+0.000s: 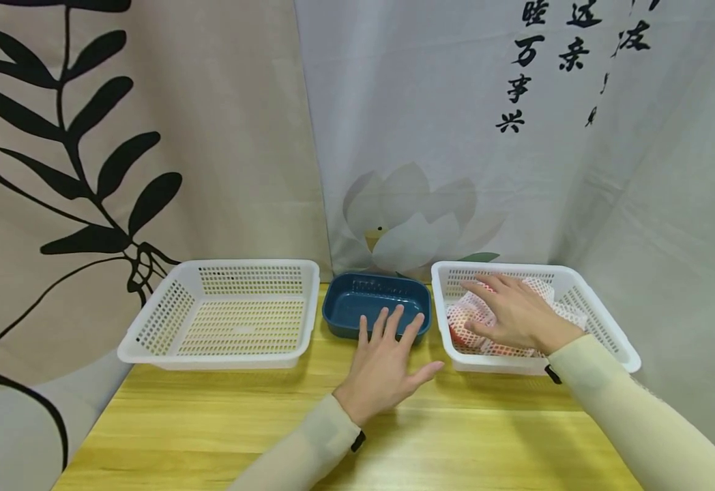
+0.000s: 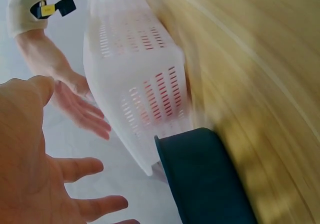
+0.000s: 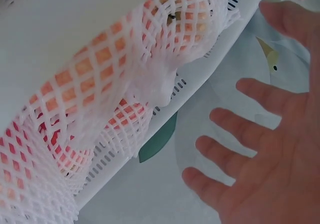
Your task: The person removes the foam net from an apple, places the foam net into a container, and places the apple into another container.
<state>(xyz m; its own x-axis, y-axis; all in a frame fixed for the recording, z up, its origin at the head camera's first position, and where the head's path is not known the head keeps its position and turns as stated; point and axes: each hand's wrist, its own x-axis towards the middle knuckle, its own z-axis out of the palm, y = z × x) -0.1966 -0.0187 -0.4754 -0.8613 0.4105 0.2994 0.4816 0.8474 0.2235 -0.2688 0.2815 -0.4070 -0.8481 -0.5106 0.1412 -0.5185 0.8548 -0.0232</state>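
My left hand reaches over the table just in front of the dark blue tray, its fingers spread and holding nothing. In the head view its fingertips overlap the tray's near rim. My right hand hovers above the white basket at the right, fingers extended. Inside that basket lie several red-and-yellow fruits wrapped in white foam netting. The right wrist view has the spread right fingers apart from the netted fruits. In the left wrist view, the right hand shows beside the basket's side.
Another white perforated basket stands at the left with nothing in it. All three containers line up along the back of the wooden table. A printed cloth with leaves, a lotus and writing hangs behind them.
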